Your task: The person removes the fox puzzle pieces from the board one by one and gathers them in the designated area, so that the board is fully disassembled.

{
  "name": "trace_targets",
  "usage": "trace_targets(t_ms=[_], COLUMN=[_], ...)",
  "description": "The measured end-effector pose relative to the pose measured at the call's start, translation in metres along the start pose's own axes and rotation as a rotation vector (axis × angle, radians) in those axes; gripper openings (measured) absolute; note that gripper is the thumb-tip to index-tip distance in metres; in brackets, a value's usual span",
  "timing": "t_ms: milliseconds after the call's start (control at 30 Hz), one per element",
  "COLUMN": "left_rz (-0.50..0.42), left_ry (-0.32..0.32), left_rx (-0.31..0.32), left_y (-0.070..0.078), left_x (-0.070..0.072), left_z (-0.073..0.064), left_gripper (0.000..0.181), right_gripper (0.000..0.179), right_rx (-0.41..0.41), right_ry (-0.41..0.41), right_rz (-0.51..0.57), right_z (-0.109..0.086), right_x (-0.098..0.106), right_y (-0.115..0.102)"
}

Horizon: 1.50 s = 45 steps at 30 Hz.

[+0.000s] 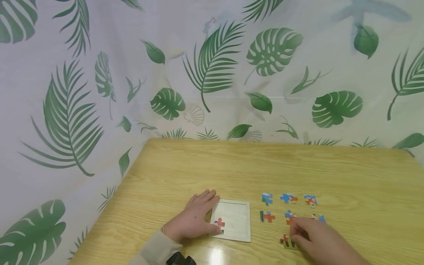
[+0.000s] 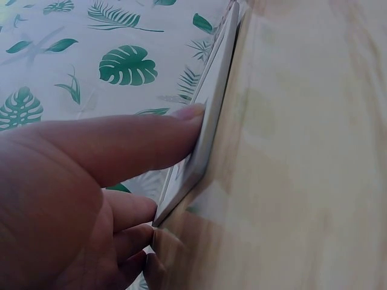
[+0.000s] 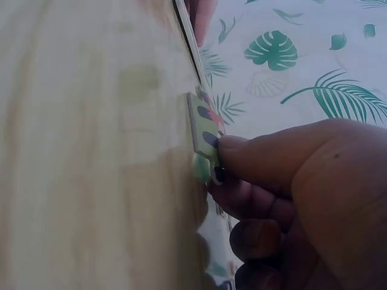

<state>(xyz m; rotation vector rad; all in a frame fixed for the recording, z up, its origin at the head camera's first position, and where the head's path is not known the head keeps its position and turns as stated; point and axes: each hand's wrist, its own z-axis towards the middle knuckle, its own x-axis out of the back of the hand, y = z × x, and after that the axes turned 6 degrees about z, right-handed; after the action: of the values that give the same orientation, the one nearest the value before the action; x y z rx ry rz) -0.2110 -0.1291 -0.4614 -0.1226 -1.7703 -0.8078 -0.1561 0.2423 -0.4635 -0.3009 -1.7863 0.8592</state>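
Observation:
My left hand (image 1: pixel 193 217) lies along the left side of a white puzzle tray (image 1: pixel 236 221), fingers stretched out and thumb on its lower left edge. In the left wrist view the thumb (image 2: pixel 151 139) rests on the tray's rim. Inside the tray, partly covered by that thumb, is a red jigsaw piece (image 1: pixel 220 222) at the left. My right hand (image 1: pixel 319 237), to the right of the tray, pinches a green and red jigsaw piece (image 3: pixel 207 127) between thumb and fingers. Whether this piece touches the table cannot be made out.
Right of the tray, loose jigsaw pieces lie in rows on the wooden table (image 1: pixel 185 169), among them a blue and green one (image 1: pixel 267 198), a fox-patterned one (image 1: pixel 310 200) and a red one (image 1: pixel 269 217). My right hand partly hides several. A leaf-print cloth (image 1: pixel 212 73) hangs behind the table.

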Motion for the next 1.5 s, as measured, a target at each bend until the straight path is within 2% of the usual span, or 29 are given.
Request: trace_targets(t_ms=[233, 433, 633, 900, 1133, 1267, 1367, 1500], left_rz=[0.004, 0.006, 0.006, -0.005, 0.000, 0.008, 0.016, 0.020], left_ry=[-0.003, -0.002, -0.006, -0.019, -0.030, -0.038, -0.036, -0.027], left_rx=[0.001, -0.003, -0.004, -0.021, -0.044, -0.043, -0.038, -0.033], left_y=[0.003, 0.003, 0.002, 0.000, -0.002, -0.003, -0.003, -0.001], left_x=[0.001, 0.002, 0.002, 0.002, 0.002, 0.003, 0.004, 0.003], left_z=[-0.001, -0.001, -0.001, -0.001, -0.002, -0.002, -0.002, -0.002], left_gripper=[0.093, 0.094, 0.096, 0.102, 0.107, 0.108, 0.108, 0.106], right_gripper=[0.012, 0.013, 0.012, 0.003, 0.015, 0.023, 0.029, 0.026], right_rx=[-0.028, -0.031, 0.059, 0.149, 0.215, 0.220, 0.193, 0.174], right_ry=[-0.008, -0.027, 0.006, 0.107, 0.128, 0.101, 0.043, 0.013], right_rz=[-0.076, -0.069, -0.053, -0.047, -0.041, -0.031, -0.013, -0.011], right_z=[-0.004, -0.004, 0.003, 0.027, 0.056, 0.071, 0.079, 0.085], right_x=[0.004, 0.005, -0.001, -0.023, -0.048, -0.057, -0.064, -0.072], right_y=[0.000, -0.001, -0.013, -0.058, -0.088, -0.100, -0.106, -0.111])
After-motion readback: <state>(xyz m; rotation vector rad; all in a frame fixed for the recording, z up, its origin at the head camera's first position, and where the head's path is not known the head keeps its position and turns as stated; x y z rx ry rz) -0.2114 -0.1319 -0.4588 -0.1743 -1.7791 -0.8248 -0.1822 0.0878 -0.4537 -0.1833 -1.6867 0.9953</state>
